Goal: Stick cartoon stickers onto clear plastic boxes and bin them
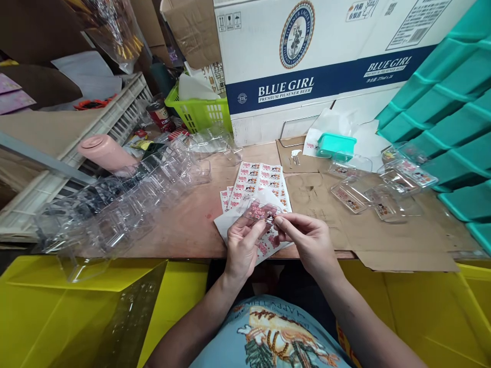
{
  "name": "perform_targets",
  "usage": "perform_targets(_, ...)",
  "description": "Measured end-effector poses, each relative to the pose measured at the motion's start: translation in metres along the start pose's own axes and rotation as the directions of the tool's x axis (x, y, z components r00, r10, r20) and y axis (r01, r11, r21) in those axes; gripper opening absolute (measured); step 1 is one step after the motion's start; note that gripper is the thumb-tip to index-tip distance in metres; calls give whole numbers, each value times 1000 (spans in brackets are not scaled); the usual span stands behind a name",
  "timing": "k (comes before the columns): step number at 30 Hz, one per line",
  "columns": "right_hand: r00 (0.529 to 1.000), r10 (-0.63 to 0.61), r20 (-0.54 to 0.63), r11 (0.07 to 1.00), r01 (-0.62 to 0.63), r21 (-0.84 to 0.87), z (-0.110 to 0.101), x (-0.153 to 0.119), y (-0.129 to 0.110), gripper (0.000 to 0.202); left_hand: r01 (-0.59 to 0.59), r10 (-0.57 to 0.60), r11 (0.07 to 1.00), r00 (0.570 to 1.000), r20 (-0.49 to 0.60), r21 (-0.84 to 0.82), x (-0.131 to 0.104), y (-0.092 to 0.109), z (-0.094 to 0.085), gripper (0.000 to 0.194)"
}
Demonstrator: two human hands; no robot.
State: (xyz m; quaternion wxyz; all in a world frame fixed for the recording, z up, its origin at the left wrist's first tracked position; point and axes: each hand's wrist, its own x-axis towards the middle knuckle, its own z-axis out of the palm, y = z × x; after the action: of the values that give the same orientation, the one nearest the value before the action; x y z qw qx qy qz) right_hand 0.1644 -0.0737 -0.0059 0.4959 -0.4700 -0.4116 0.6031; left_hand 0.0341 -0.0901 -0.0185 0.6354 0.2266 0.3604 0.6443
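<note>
Between my two hands, above the table front, is a clear plastic lid or box [253, 209] with a pink printed sticker on it. My left hand [242, 241] grips its left side, thumb on top. The fingertips of my right hand [305, 236] pinch at the sticker's right edge. Below and behind them lie several sheets of stickers [251, 176] with pink lettering and small cartoon figures. Part of the sheets is hidden by my hands.
Stacked clear plastic boxes [111, 220] fill the left side, near a pink bottle [107, 153]. Stickered clear boxes [351, 195] lie on flat cardboard [399, 240] at right. Behind stand a teal container [336, 145], a green basket [203, 112], a beer carton [341, 46] and stacked teal bins [452, 117].
</note>
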Motion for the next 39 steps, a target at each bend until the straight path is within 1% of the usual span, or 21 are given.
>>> perform_targets(6,1000,-13,20,999,14,-52,1,0,-1,22,-48,48,998,999,18,-29,0,-2,-2,22)
perform_targets(8,1000,-12,19,998,13,-59,2,0,-1,24,-48,49,999,999,22,-22,0,-2,-3,23)
perform_targets(13,1000,0,17,998,1,-60,7,2,-2,28,-45,44,999,999,-18,-25,0,-3,-6,25)
perform_targets(15,1000,3,12,998,-2,-63,8,3,-1,28,-51,51,997,999,-13,-51,0,-3,-8,26)
perform_targets(17,1000,6,6,998,-5,-68,9,4,1,29,-56,57,996,998,0,-73,1,-3,-10,22)
perform_targets(19,1000,3,3,997,-2,-75,10,4,2,30,-63,62,996,998,-12,-71,1,-2,-10,15)
perform_targets(24,1000,-5,7,994,6,-107,14,6,0,33,-108,110,994,983,-148,20,5,-1,-6,17)
perform_targets(27,999,-34,16,988,36,-151,16,5,-4,32,-156,168,984,973,-158,88,4,-4,-3,21)
perform_targets(29,998,-54,18,980,57,-189,18,5,-6,33,-207,227,968,962,-150,143,2,-7,-1,23)
perform_targets(32,991,-136,15,951,135,-279,13,6,-6,32,-289,331,922,934,-137,258,-1,-9,1,23)
perform_targets(33,981,-191,16,921,185,-344,10,8,-5,31,-310,360,905,923,-138,291,-2,-8,1,22)
perform_targets(35,945,-328,12,808,287,-515,0,12,-1,30,-339,398,887,906,-146,313,-2,-4,2,22)
perform_targets(36,921,-390,5,745,319,-586,-5,15,1,30,-346,401,891,904,-151,295,-1,-1,3,22)
perform_targets(37,902,-431,-4,707,335,-623,-9,17,2,29,-348,394,901,907,-152,259,0,2,5,21)
perform_targets(38,895,-445,-8,703,344,-623,-11,17,4,33,-341,375,916,915,-151,211,1,4,6,20)
perform_targets(39,897,-441,-2,725,355,-590,-11,17,6,44,-316,338,936,929,-150,157,2,5,9,18)
